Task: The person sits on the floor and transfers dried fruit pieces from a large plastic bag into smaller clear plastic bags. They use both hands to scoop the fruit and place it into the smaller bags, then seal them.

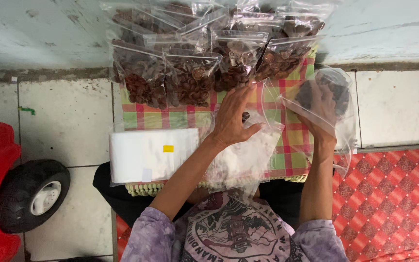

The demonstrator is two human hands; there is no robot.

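My left hand [232,118] lies over a small clear plastic bag [248,155] on the checked cloth [287,145], fingers spread toward the filled bags, thumb against the plastic. My right hand [322,111] is inside a large clear bag [335,104], closed around a dark brown clump of round pieces. Several sealed clear bags of brown round pieces [190,77] lie stacked at the far end of the cloth.
A flat stack of empty clear bags with a yellow sticker [151,154] lies left of my left arm. A red toy car with a black wheel [30,194] stands at the left. A red patterned mat [389,204] covers the floor at the right. White tiles [394,106] surround.
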